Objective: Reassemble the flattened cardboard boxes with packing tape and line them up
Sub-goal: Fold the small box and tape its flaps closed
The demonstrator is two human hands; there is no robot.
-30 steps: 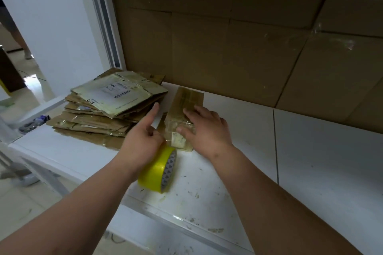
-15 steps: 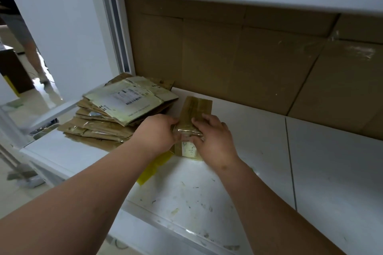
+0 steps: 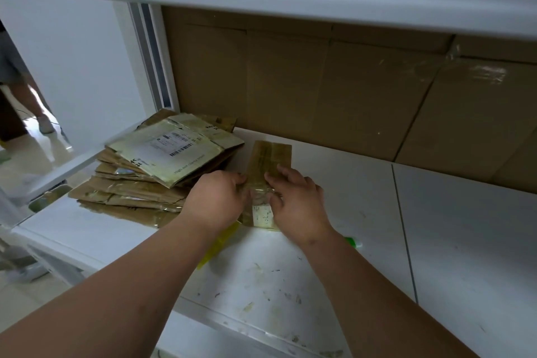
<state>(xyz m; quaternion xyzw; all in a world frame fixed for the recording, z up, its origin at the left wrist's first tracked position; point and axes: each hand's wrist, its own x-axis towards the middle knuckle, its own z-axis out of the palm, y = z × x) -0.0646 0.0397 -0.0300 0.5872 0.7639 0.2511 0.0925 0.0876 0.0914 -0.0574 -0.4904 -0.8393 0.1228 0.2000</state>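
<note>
the small cardboard box [image 3: 266, 174] lies on the white table [image 3: 334, 241], just right of the stack of flattened boxes [image 3: 162, 166]. its long axis runs from 6 o'clock to 12 o'clock, tilted slightly toward 1 o'clock, with the near end carrying a pale label.

the left hand [image 3: 216, 200] meets the box from 9 o'clock, fingers curled against its left edge. the right hand [image 3: 299, 203] meets it from 3 o'clock, fingers spread and laid over the top face, thumb toward the centre seam. both hands sit at the near half of the box and are equally close to it; the far half is bare.

a glossy strip crosses the box between the two thumbs. it is probably packing tape being smoothed, though the view is too soft to confirm.

the yellow tape roll [image 3: 218, 244] lies at 6 o'clock from the left hand, mostly hidden under that forearm. a small green object [image 3: 352, 241] shows beside the right wrist.

judgement: any further pressing should travel along the long axis toward 12 o'clock.
</note>
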